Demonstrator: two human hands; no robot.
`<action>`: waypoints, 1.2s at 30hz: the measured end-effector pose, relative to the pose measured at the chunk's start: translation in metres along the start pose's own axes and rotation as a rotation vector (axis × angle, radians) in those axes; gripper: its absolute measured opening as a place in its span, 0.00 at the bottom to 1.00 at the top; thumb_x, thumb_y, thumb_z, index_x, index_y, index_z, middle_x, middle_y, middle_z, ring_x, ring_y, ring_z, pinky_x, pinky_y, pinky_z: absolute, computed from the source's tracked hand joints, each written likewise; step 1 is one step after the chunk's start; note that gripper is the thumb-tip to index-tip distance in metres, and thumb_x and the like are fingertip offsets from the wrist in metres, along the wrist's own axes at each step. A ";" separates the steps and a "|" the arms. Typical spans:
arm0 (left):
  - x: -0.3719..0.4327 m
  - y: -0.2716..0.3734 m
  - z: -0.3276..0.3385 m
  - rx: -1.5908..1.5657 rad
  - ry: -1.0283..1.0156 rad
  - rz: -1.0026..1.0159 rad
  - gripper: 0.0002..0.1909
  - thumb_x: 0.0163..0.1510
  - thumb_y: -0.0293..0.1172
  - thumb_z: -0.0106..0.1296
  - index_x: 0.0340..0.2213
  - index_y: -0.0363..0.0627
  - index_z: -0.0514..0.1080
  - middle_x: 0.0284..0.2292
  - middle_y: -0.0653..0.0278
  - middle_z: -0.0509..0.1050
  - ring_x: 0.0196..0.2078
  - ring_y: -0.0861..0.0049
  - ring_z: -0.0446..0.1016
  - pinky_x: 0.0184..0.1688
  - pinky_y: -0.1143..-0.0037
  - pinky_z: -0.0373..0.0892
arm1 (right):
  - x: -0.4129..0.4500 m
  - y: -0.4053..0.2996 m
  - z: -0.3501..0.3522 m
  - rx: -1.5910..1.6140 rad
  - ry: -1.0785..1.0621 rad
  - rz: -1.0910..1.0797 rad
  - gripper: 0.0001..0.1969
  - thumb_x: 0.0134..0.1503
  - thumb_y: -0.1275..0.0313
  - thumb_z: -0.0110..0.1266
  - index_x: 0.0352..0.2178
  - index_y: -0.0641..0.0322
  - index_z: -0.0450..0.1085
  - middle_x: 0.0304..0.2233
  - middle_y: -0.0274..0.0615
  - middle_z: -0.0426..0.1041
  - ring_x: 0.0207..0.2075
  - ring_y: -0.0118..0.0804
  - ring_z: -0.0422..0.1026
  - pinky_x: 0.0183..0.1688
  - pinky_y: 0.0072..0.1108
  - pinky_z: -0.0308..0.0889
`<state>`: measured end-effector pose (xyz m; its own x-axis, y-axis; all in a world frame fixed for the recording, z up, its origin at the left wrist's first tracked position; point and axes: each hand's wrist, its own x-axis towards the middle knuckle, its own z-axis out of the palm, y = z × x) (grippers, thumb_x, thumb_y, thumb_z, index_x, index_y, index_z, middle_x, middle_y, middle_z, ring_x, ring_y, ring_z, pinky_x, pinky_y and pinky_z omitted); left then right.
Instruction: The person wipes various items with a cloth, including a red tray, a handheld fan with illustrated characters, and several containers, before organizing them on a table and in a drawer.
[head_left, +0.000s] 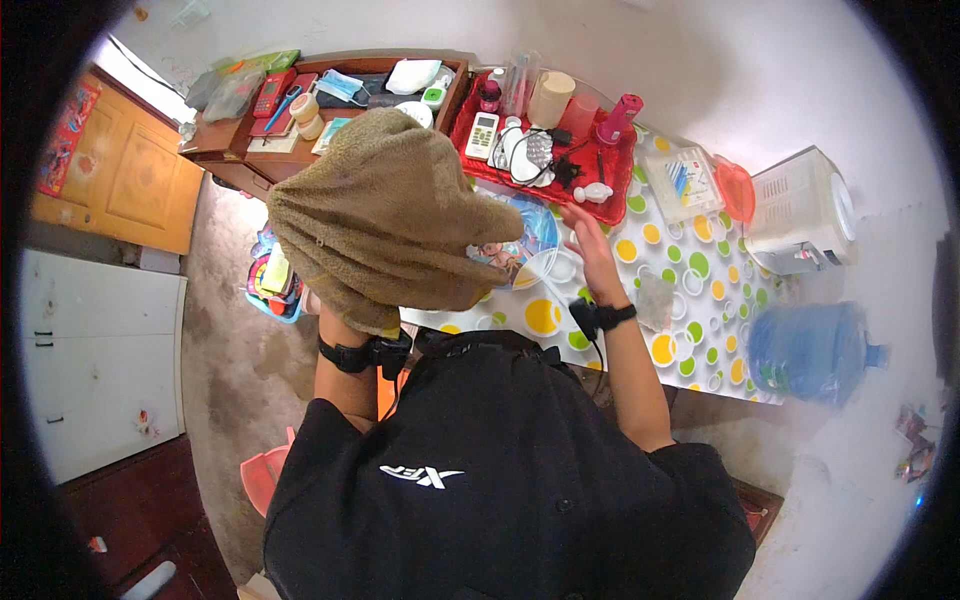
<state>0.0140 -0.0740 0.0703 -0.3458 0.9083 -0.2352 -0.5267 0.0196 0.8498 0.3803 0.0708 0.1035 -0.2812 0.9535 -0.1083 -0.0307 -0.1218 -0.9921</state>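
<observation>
A brown terry cloth drapes over my left hand and hides it down to the wrist, so its fingers cannot be seen. To the right, my right hand is raised with nothing in it, its fingers extended beside the front edge of a red tray. Between the cloth and my right hand, a round hand fan with a printed picture and a white handle lies on the dotted tablecloth.
The red tray holds a white remote control, cables, cups and bottles. A wooden drawer unit with masks stands at the back left. On the right are a plastic case, a white container and a large blue water bottle.
</observation>
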 end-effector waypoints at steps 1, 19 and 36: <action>0.001 0.007 0.006 0.017 -0.021 0.017 0.15 0.54 0.30 0.49 0.41 0.35 0.72 0.35 0.58 0.77 0.32 0.76 0.75 0.33 0.81 0.70 | 0.013 -0.002 0.009 0.006 0.005 -0.007 0.21 0.62 0.67 0.43 0.56 0.61 0.59 0.53 0.41 0.66 0.55 0.33 0.63 0.54 0.26 0.60; -0.054 0.187 0.155 0.873 -0.724 0.263 0.13 0.49 0.27 0.54 0.36 0.32 0.76 0.35 0.56 0.79 0.34 0.78 0.76 0.38 0.78 0.71 | 0.005 -0.133 0.062 -0.408 -1.177 -0.305 0.17 0.44 0.72 0.55 0.39 0.67 0.68 0.34 0.44 0.73 0.38 0.37 0.71 0.43 0.27 0.66; -0.118 0.176 0.071 0.750 -0.030 0.456 0.24 0.52 0.27 0.56 0.49 0.39 0.63 0.46 0.59 0.70 0.45 0.75 0.69 0.46 0.75 0.69 | -0.022 -0.067 -0.027 -0.778 -0.673 -0.280 0.14 0.47 0.67 0.60 0.28 0.66 0.64 0.23 0.49 0.69 0.25 0.41 0.69 0.31 0.29 0.65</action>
<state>0.0167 -0.1479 0.2808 -0.3720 0.9050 0.2064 0.3104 -0.0882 0.9465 0.4146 0.0656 0.1705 -0.8385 0.5427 -0.0491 0.3781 0.5146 -0.7696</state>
